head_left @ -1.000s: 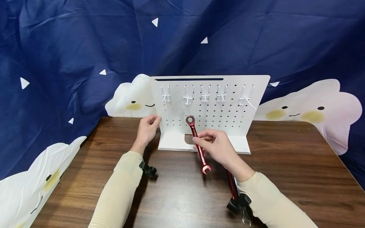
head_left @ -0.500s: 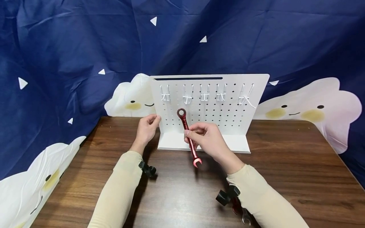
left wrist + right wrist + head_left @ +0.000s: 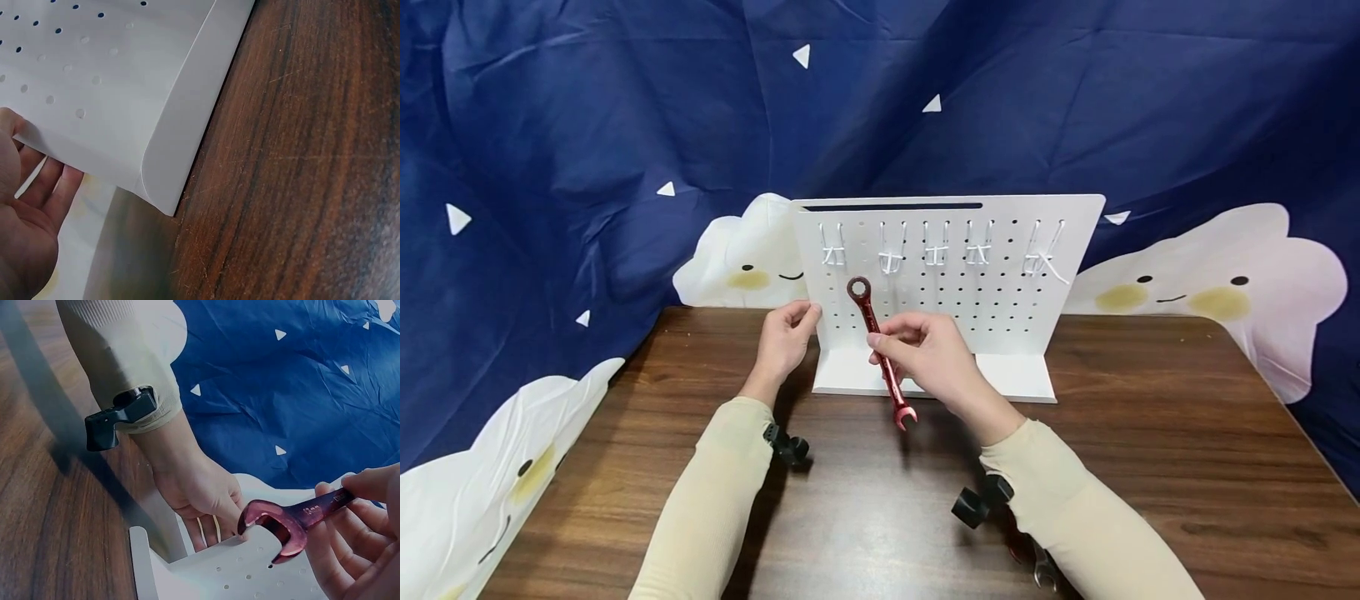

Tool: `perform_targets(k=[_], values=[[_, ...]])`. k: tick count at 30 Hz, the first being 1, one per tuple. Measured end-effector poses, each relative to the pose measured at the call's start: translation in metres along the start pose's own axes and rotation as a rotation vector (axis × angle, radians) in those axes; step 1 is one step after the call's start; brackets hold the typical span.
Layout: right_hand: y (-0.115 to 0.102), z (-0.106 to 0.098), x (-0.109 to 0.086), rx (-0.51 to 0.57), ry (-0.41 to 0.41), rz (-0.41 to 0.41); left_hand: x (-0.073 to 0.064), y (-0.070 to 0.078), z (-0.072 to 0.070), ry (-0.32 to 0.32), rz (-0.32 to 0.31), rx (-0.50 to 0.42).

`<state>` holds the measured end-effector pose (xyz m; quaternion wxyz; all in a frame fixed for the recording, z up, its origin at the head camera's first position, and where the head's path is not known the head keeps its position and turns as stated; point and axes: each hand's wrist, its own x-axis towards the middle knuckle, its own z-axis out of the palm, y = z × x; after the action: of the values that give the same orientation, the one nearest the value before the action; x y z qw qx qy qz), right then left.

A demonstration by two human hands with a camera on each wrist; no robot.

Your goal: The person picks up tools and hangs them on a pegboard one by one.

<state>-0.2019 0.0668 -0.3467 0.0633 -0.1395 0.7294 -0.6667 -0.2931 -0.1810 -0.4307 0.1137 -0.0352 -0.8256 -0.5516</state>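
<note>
A white pegboard (image 3: 1078,229) stands upright on its base, with several white wire hooks (image 3: 936,255) along its upper part. My left hand (image 3: 785,340) pinches the board's left edge; in the left wrist view its thumb lies on the front and its fingers (image 3: 61,194) reach behind. My right hand (image 3: 936,358) holds a red combination wrench (image 3: 892,382) by the middle of its shank, between thumb and fingers. The wrench's ring end points up toward the board, below the hooks, and the open end points down toward me. In the right wrist view the open end (image 3: 290,528) is nearest the camera.
Under my right forearm, a silver open-end wrench (image 3: 1045,572) and a red tool (image 3: 1013,546) lie partly hidden on the brown wooden table (image 3: 1150,417). A blue curtain (image 3: 850,108) with clouds hangs behind the board. Black wrist cameras (image 3: 973,504) jut from both sleeves.
My right hand has carried the red wrench left and slightly up, toward the board's left half. The forearm now covers more of the tools on the table. My left hand stays at the board's edge.
</note>
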Motion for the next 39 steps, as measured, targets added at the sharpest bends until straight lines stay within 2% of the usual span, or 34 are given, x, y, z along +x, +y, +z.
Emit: perform_targets(k=[9, 15, 25, 39], values=[[-0.011, 0.006, 0.008, -0.014, -0.002, 0.013, 0.001, 0.001, 0.001, -0.001, 0.008, 0.016], [-0.01, 0.013, 0.012, -0.009, -0.005, 0.003, -0.002, 0.001, 0.002, -0.002, 0.009, 0.017], [-0.01, 0.021, 0.024, 0.014, 0.019, -0.08, -0.001, 0.0, 0.0, -0.005, 0.027, 0.03], [-0.008, 0.029, 0.043, 0.018, 0.023, 0.014, -0.001, 0.002, 0.001, 0.001, 0.023, 0.013]])
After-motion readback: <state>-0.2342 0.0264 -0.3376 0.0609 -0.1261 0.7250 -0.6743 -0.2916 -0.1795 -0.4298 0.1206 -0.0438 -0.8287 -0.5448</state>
